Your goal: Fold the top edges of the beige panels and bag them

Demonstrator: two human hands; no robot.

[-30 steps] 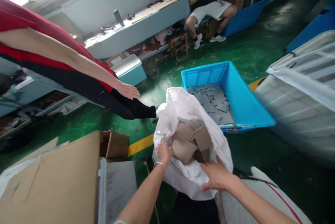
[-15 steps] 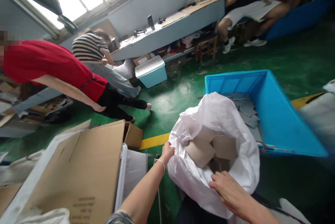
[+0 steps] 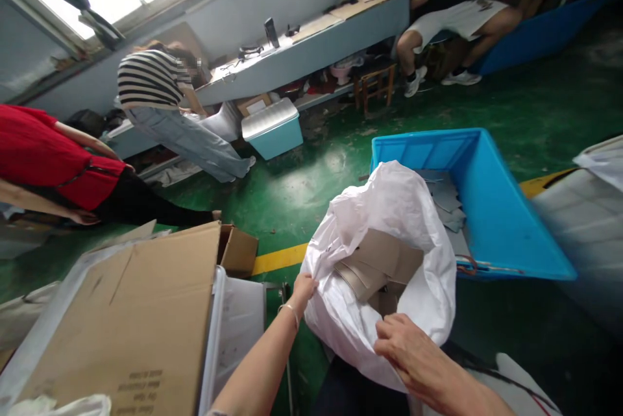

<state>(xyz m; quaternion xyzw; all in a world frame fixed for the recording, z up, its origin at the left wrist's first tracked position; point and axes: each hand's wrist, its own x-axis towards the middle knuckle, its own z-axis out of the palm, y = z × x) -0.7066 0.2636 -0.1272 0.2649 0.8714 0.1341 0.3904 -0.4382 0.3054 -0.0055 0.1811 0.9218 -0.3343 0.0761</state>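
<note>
A large white plastic sack (image 3: 335,331) stands upright in front of me with its mouth held wide. My left hand (image 3: 304,289) is closed on the left edge of its rim. On the near edge, my right hand (image 3: 403,343) has its fingers curled round the plastic. Inside the sack lie several flat grey-brown pieces (image 3: 379,254), which look like cardboard, loosely overlapping. Just beyond the sack's right side is a blue bin (image 3: 506,208) with grey flat pieces (image 3: 445,202) in it; the sack hides part of them.
At my left a big flattened cardboard sheet (image 3: 131,312) lies over a white plastic tub (image 3: 238,318). A small open carton (image 3: 239,252) sits behind it. Farther off, a person in red (image 3: 63,156), one in stripes (image 3: 150,82) and a seated person (image 3: 457,20) are near the bench (image 3: 311,52).
The person in red has moved left and turned away. Pieces inside the sack have shifted and lie more overlapped. Both my hands keep their hold on the rim; the view has shifted slightly.
</note>
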